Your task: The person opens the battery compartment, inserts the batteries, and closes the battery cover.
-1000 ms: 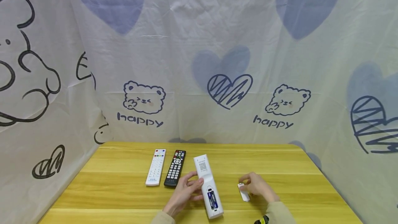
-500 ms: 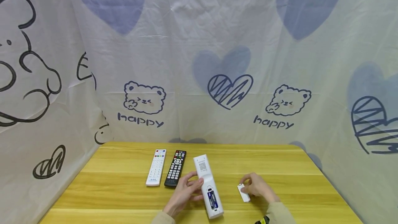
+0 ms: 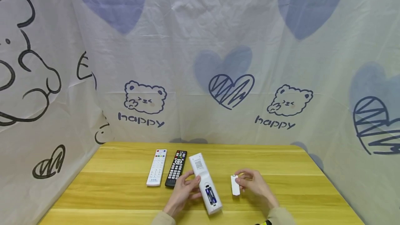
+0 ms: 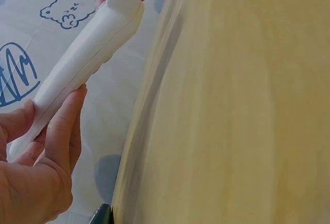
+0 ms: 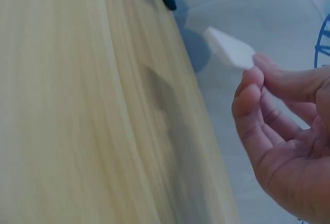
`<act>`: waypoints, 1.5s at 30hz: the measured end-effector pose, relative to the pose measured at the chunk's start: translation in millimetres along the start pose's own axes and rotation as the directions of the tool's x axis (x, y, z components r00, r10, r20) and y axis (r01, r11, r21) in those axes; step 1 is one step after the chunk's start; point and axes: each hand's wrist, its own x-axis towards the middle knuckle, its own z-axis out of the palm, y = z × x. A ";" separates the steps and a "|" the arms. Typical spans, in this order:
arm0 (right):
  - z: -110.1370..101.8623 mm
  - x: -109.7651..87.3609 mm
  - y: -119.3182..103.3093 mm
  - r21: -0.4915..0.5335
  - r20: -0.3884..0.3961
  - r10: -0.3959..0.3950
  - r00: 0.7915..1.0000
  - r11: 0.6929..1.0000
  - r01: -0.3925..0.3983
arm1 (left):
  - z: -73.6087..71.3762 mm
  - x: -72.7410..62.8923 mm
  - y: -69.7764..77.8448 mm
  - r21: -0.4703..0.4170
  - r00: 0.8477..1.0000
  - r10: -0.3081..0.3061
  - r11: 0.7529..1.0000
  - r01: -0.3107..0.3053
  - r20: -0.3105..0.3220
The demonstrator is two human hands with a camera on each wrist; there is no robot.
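Note:
My left hand (image 3: pixel 182 192) grips a white remote control (image 3: pixel 203 176) along its middle, back side up. Two dark blue batteries (image 3: pixel 210 195) lie in its uncovered compartment, at the end nearer me. In the left wrist view the thumb and fingers clasp the remote's white shell (image 4: pixel 77 59) from both sides, above the table. Between thumb and fingertips, my right hand (image 3: pixel 254 185) pinches a small white battery cover (image 3: pixel 235 185), to the right of the remote. The cover (image 5: pixel 230 48) is lifted off the table in the right wrist view.
A white remote (image 3: pixel 157 167) and a black remote (image 3: pixel 176 168) lie face up side by side, left of my left hand. Both rest on the wooden table (image 3: pixel 118 183). A printed cloth (image 3: pixel 187 121) hangs behind its far edge.
My right hand has lifted the battery cover off the table and brought it left, towards the remote. My left hand has shifted the remote slightly left and tilted it a little more.

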 end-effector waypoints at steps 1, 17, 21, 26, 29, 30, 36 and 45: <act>2.2 0.1 -1.6 0.020 0.000 -0.011 1.000 1.000 0.011 | -0.1 0.4 0.2 -0.003 1.000 0.001 1.000 -0.001 -0.001; 46.7 5.3 -22.7 0.077 0.018 -0.258 0.966 0.964 0.256 | 2.1 5.6 -1.0 0.022 1.000 0.005 1.000 -0.004 -0.002; 55.0 6.8 -23.7 0.058 0.022 -0.266 0.964 0.963 0.265 | 3.5 6.2 -2.0 0.033 1.000 -0.002 0.999 0.002 0.002; 64.0 7.3 -22.7 -0.002 0.015 -0.261 0.965 0.965 0.261 | 3.8 8.3 -2.8 0.023 1.000 -0.006 1.000 0.005 0.017; 67.9 6.8 -21.6 -0.013 0.009 -0.281 0.960 0.960 0.281 | 4.2 9.7 -3.4 0.015 1.000 -0.007 1.000 0.007 0.026; 68.9 6.6 -21.5 -0.014 0.008 -0.283 0.959 0.959 0.284 | 4.3 10.0 -3.6 0.014 1.000 -0.009 1.000 0.008 0.028; 72.3 5.8 -21.1 -0.034 0.009 -0.247 0.969 0.968 0.247 | 5.4 11.2 -3.9 0.004 0.999 -0.016 1.000 0.016 0.032; 72.8 5.2 -19.9 -0.041 0.026 -0.232 0.972 0.972 0.233 | 5.1 11.2 -2.9 0.005 0.999 -0.025 1.000 0.024 0.045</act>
